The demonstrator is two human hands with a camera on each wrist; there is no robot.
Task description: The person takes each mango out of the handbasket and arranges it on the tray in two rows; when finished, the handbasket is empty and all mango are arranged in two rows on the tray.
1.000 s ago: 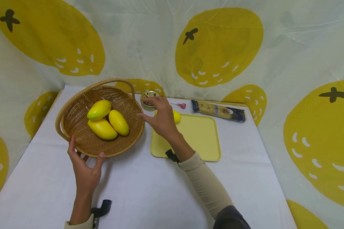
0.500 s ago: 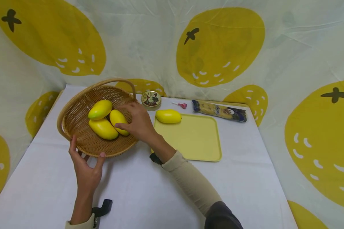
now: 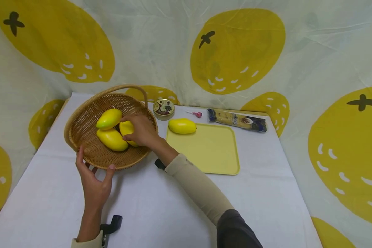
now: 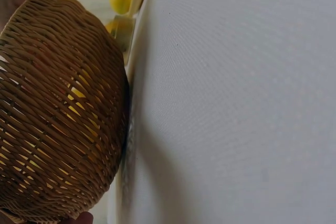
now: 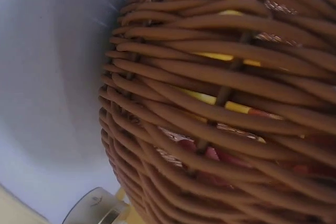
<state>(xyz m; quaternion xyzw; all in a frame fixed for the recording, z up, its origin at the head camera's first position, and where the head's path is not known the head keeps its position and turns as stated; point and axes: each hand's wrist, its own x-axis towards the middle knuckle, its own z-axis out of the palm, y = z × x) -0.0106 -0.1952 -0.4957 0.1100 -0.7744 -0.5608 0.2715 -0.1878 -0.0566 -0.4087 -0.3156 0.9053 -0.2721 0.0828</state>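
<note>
Inside the basket (image 3: 80, 131), toward its right wall, my right hand (image 3: 144, 129) grips a mango (image 3: 126, 127), thumb on one side and fingers on the other. A green-tipped mango (image 3: 108, 119) and a third mango (image 3: 112, 140) lie mid-basket, just beside it. At the near rim, my left hand (image 3: 95, 186) holds the basket, thumb and index finger spread apart. To the basket's right, a fourth mango (image 3: 182, 126) lies on a tray (image 3: 206, 151); past the basket's far right rim, a tin (image 3: 163, 109), a lollipop (image 3: 199, 114) and a packet (image 3: 237, 120) form a row, tin nearest.
</note>
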